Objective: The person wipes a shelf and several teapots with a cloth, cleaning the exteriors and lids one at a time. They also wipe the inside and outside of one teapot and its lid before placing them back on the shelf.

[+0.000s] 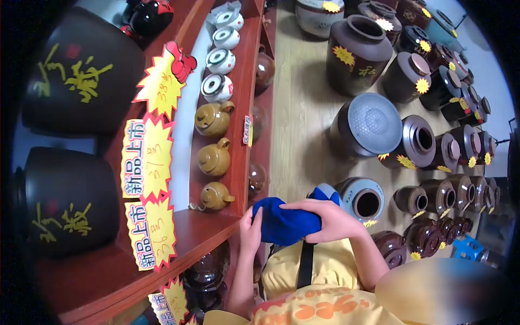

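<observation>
A bunched blue cloth [287, 223] is held up in front of my yellow clothing. My left hand [251, 228] grips its left side, with the thumb over the front. From the other side my right hand [337, 219] closes on it, fingers along the top edge and thumb underneath. Just behind the right hand a blue and pale grey item [326, 192] shows in part. A pale blue-grey jar [353, 187] with a dark mouth stands on the floor beyond that hand.
To the left, a red-brown wooden shelf [179, 238] holds brown teapots [213, 160], white patterned pots [216, 86] and large black jars [70, 200] with yellow price tags [147, 157]. Rows of dark glazed jars [360, 59] stand on the wooden floor [298, 97] to the right. A blue stool [467, 248] is at far right.
</observation>
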### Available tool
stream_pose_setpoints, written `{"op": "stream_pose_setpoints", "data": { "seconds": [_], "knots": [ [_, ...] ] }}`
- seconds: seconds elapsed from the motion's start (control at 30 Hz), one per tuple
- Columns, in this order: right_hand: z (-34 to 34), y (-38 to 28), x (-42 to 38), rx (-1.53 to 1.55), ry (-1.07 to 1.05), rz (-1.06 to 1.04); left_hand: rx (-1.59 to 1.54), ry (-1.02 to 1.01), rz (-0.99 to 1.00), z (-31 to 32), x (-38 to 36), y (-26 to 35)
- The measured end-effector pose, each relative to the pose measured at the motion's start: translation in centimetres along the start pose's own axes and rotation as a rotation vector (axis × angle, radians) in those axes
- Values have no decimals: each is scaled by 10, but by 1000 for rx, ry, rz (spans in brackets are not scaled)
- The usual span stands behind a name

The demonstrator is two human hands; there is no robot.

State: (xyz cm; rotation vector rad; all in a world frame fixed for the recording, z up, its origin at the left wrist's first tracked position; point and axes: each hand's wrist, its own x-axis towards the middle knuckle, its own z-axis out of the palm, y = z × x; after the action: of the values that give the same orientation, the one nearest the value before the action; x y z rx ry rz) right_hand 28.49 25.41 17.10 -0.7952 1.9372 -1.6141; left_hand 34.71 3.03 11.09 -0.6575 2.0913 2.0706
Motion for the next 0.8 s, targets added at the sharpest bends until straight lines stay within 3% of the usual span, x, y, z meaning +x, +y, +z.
{"op": "stream_pose_setpoints", "data": {
  "seconds": [0.1, 0.33, 0.43, 0.5, 0.57, 0.73, 0.8],
  "knots": [
    [-14, -20, 4, 24, -36, -60, 20, -72, 133, 10, -8, 34],
    [-74, -20, 60, 58, -270, -116, 378, 133, 206, 22, -1, 73],
    [-115, -26, 94, -11, -360, -185, 366, 253, 219, 51, 26, 104],
    [-144, -20, 115, 1, -352, -285, 404, 335, 369, 70, 55, 108],
    [-172, -21, 133, -18, -373, -264, 503, 347, 269, 85, 65, 138],
    [-193, -24, 193, -139, -557, -322, 623, 702, 288, 93, 62, 168],
    [-181, -39, 211, -173, -702, -381, 493, 869, 315, 95, 48, 158]
  ]
}}
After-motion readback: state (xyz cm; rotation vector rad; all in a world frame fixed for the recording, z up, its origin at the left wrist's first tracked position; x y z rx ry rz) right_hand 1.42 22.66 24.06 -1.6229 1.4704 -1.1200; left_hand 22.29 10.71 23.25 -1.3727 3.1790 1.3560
